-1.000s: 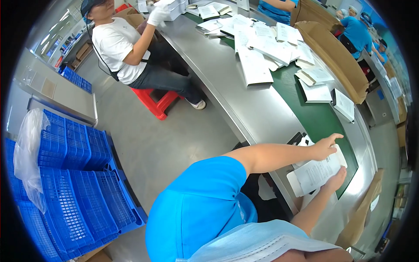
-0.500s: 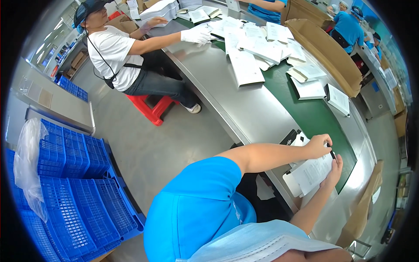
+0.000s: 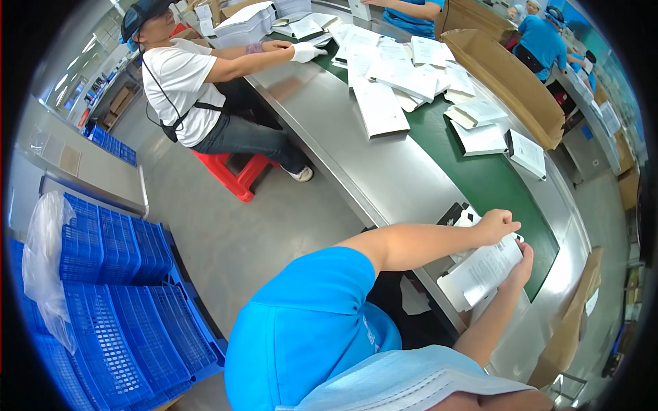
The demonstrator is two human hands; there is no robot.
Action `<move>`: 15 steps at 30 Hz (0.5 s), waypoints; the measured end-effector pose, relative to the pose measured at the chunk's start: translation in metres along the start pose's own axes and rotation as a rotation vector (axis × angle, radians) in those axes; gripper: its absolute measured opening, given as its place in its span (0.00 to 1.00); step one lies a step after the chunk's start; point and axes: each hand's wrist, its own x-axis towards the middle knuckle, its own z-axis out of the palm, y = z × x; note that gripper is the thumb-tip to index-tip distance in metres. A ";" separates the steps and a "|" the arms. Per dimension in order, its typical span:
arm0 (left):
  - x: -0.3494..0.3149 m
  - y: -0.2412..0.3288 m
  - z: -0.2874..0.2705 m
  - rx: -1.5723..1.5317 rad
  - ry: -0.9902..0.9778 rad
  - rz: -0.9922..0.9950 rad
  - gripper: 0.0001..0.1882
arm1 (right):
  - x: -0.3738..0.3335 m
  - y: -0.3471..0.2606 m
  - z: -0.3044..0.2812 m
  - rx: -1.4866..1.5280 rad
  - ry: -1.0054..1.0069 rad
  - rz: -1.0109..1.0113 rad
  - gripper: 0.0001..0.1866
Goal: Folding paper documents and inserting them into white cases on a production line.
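A white printed carton [image 3: 485,268] lies tilted over the near end of the table, its open flap end toward the belt. My right hand [image 3: 519,267] grips it along its right side, the fingers wrapped round the edge. By its far end, my left hand [image 3: 498,227] is closed with thumb and fingers together; what they pinch, if anything, is hidden. Beneath my left forearm lie a black packet [image 3: 450,215] and a white piece with black marks [image 3: 468,217], partly covered. Another white carton part sticks out under the held one.
White cartons [image 3: 394,75] are heaped on the green belt [image 3: 473,175] farther up the steel table [image 3: 356,133]. A long cardboard box [image 3: 504,89] lines the far side. A co-worker [image 3: 181,89] sits at left on a red stool [image 3: 236,179]. Blue crates [image 3: 116,329] stand at lower left.
The carton has tilted and shifted slightly left in my right hand. The black item at its far end no longer shows. The co-worker's gloved hand has drawn back from the heap.
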 end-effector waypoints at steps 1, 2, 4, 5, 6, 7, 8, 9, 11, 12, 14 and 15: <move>0.002 -0.001 0.000 0.009 -0.015 0.006 0.19 | 0.002 0.001 -0.004 0.002 0.009 -0.004 0.18; 0.004 -0.002 0.001 0.018 -0.029 0.010 0.20 | 0.001 -0.002 -0.002 0.002 0.003 0.047 0.19; 0.005 -0.007 -0.002 0.015 -0.016 0.000 0.20 | -0.004 -0.004 0.002 -0.140 -0.035 0.011 0.22; 0.005 -0.007 0.001 0.011 -0.004 -0.007 0.19 | 0.001 -0.003 -0.002 -0.140 -0.006 0.003 0.22; 0.005 -0.007 0.002 -0.011 0.005 -0.013 0.21 | 0.005 0.003 -0.005 -0.124 0.027 0.001 0.22; 0.006 -0.008 0.000 -0.019 -0.025 -0.022 0.21 | 0.009 0.007 -0.011 -0.107 0.061 -0.001 0.22; 0.009 -0.016 -0.010 0.191 -0.135 0.035 0.23 | 0.012 0.007 -0.012 0.024 0.044 0.003 0.22; 0.016 -0.018 -0.019 0.399 -0.251 0.097 0.26 | 0.018 0.006 -0.016 0.024 0.061 0.000 0.22; 0.039 -0.004 -0.030 0.514 -0.307 0.024 0.24 | 0.029 0.006 -0.035 0.276 0.213 -0.041 0.21; 0.051 -0.011 -0.045 0.233 0.007 0.008 0.30 | 0.030 -0.001 -0.027 0.142 0.270 -0.050 0.19; 0.081 -0.007 -0.072 -0.372 0.495 0.208 0.19 | 0.057 -0.001 -0.052 -0.506 0.144 -0.223 0.22; 0.047 0.040 -0.028 -0.675 0.389 0.270 0.15 | 0.045 0.022 -0.108 -0.766 0.258 -0.314 0.23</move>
